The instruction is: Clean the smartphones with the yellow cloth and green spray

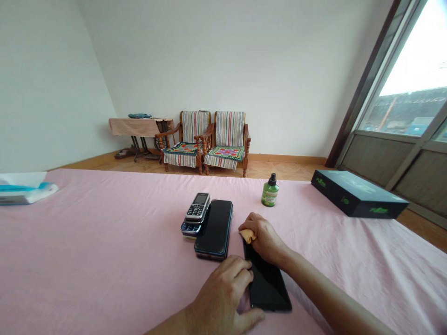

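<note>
A black tablet [267, 286] lies screen up on the pink cloth, its far end partly hidden by my right hand. My left hand [226, 293] grips its left edge, fingers curled along the side and thumb near the close corner. Bunched in the closed fingers of my right hand [263, 237] is a small yellow cloth [248, 236], pressed against the tablet's far end. Just left of the tablet lies a stack of dark smartphones [214, 228]. Touching that stack on its left, a silver keypad phone [198, 207] rests on top of a blue keypad phone [190, 229].
A green bottle with a black cap [270, 191] stands beyond my right hand. The black box [356, 193] is at the far right edge of the pink-covered surface [104, 242]. A tissue pack [26, 188] lies far left. Two wooden chairs [228, 130] stand by the wall.
</note>
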Tool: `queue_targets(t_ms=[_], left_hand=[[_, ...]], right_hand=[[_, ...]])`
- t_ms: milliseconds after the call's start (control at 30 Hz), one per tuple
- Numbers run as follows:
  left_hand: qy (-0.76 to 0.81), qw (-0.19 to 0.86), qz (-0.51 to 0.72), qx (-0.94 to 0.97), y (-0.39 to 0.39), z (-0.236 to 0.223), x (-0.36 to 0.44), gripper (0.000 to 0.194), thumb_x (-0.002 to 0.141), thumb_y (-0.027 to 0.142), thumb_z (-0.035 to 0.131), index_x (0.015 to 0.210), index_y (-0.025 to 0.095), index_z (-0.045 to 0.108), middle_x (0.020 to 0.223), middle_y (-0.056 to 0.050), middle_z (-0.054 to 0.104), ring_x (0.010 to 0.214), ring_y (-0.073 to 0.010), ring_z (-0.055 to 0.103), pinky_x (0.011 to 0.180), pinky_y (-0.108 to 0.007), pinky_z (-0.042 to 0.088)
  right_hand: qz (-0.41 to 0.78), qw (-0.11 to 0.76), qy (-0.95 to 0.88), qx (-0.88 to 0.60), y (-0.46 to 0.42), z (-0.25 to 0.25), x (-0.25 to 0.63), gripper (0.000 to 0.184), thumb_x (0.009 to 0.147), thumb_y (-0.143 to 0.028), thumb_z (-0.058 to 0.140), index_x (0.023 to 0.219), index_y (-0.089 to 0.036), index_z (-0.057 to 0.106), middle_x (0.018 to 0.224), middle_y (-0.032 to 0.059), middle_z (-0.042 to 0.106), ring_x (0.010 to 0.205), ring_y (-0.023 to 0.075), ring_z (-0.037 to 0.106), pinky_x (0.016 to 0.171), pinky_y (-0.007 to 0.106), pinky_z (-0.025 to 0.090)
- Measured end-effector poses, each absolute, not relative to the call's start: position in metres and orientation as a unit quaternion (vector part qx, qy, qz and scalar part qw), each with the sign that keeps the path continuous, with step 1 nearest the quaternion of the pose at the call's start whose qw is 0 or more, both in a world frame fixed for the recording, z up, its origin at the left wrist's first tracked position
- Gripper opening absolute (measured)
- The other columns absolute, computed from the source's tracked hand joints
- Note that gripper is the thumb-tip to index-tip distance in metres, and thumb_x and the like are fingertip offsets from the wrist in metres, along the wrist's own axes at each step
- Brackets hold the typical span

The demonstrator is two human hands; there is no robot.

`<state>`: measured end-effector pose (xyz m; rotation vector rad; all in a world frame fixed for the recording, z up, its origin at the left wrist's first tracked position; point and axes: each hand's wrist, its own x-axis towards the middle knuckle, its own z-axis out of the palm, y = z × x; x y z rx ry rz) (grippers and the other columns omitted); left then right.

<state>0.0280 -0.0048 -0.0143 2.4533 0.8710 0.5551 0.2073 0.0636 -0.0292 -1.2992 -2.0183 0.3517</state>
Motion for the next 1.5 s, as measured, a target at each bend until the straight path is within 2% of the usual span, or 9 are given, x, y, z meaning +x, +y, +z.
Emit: queue_targets(t_ms=[167, 333, 467, 600, 867, 1133, 1233, 1400, 1500], left_hand=[[0.313, 0.217, 0.181, 0.907, -0.003, -0.014, 0.029, 0.045, 0.068, 0.027, 0.084, 0.106, 0.009, 0.067, 0.11, -0.013, 0.065, 0.104, -0.0282, 0.056, 0.095, -0.039, 0.048], [0.306, 0.208, 0.187, 0.91, -0.003, -0.017, 0.029, 0.044, 0.069, 0.027, 0.083, 0.106, 0.009, 0.067, 0.109, -0.013, 0.066, 0.102, -0.0281, 0.057, 0.094, -0.039, 0.048], [0.313, 0.208, 0.198, 0.905, -0.004, -0.017, 0.03, 0.045, 0.066, 0.025, 0.085, 0.104, 0.01, 0.068, 0.109, -0.013, 0.066, 0.102, -0.0281, 0.057, 0.094, -0.039, 0.048], [0.315, 0.218, 0.203, 0.901, -0.006, -0.015, 0.029, 0.043, 0.066, 0.022, 0.084, 0.105, 0.012, 0.068, 0.109, -0.012, 0.066, 0.103, -0.0278, 0.057, 0.094, -0.039, 0.048], [0.314, 0.226, 0.216, 0.896, -0.004, -0.019, 0.029, 0.042, 0.063, 0.021, 0.084, 0.101, 0.012, 0.068, 0.108, -0.012, 0.066, 0.101, -0.0279, 0.057, 0.093, -0.039, 0.048], [0.321, 0.223, 0.2, 0.898, -0.004, -0.017, 0.03, 0.042, 0.065, 0.023, 0.084, 0.103, 0.012, 0.068, 0.107, -0.012, 0.066, 0.102, -0.0285, 0.057, 0.093, -0.039, 0.048], [0.323, 0.221, 0.202, 0.898, -0.005, -0.014, 0.03, 0.043, 0.065, 0.022, 0.084, 0.104, 0.011, 0.068, 0.109, -0.012, 0.066, 0.103, -0.0285, 0.056, 0.094, -0.039, 0.047], [0.317, 0.226, 0.204, 0.898, -0.006, -0.011, 0.029, 0.042, 0.067, 0.022, 0.083, 0.104, 0.011, 0.068, 0.11, -0.013, 0.066, 0.103, -0.0279, 0.057, 0.095, -0.039, 0.047], [0.316, 0.227, 0.213, 0.896, -0.005, -0.012, 0.029, 0.042, 0.066, 0.023, 0.083, 0.104, 0.013, 0.068, 0.11, -0.012, 0.066, 0.103, -0.0277, 0.057, 0.094, -0.04, 0.048]], right_hand=[[0.128, 0.343, -0.78, -0.508, 0.059, -0.033, 0.214, 0.043, 0.066, 0.008, 0.047, 0.083, -0.019, 0.076, 0.08, 0.0028, 0.055, 0.076, 0.0144, 0.053, 0.067, 0.025, 0.039], [0.117, 0.336, -0.769, -0.53, 0.055, -0.032, 0.231, 0.036, 0.067, 0.006, 0.047, 0.073, -0.018, 0.074, 0.076, 0.0027, 0.053, 0.075, 0.0149, 0.053, 0.065, 0.025, 0.039], [0.108, 0.332, -0.757, -0.552, 0.049, -0.036, 0.248, 0.037, 0.067, 0.004, 0.047, 0.076, -0.019, 0.074, 0.078, 0.0033, 0.055, 0.075, 0.0156, 0.054, 0.065, 0.026, 0.04], [0.094, 0.336, -0.741, -0.574, 0.044, -0.041, 0.264, 0.033, 0.066, 0.002, 0.049, 0.069, -0.02, 0.073, 0.074, 0.0031, 0.056, 0.072, 0.0158, 0.054, 0.064, 0.026, 0.04], [0.085, 0.387, -0.725, -0.564, 0.048, -0.039, 0.252, 0.039, 0.071, 0.0, 0.049, 0.091, -0.02, 0.075, 0.084, 0.0053, 0.061, 0.076, 0.0169, 0.059, 0.068, 0.028, 0.046], [0.118, 0.363, -0.776, -0.503, 0.048, -0.041, 0.219, 0.055, 0.061, 0.009, 0.047, 0.095, -0.022, 0.076, 0.085, 0.0041, 0.059, 0.082, 0.016, 0.057, 0.072, 0.026, 0.044], [0.106, 0.356, -0.759, -0.535, 0.048, -0.043, 0.231, 0.051, 0.063, 0.008, 0.047, 0.092, -0.022, 0.076, 0.083, 0.0042, 0.059, 0.081, 0.0165, 0.056, 0.071, 0.026, 0.044], [0.08, 0.373, -0.709, -0.593, 0.044, -0.042, 0.262, 0.031, 0.069, -0.001, 0.052, 0.076, -0.018, 0.076, 0.076, 0.0054, 0.06, 0.072, 0.0182, 0.057, 0.066, 0.029, 0.043], [0.077, 0.394, -0.687, -0.606, 0.044, -0.038, 0.268, 0.027, 0.071, -0.006, 0.054, 0.081, -0.018, 0.076, 0.078, 0.006, 0.063, 0.072, 0.0189, 0.06, 0.064, 0.029, 0.045]])
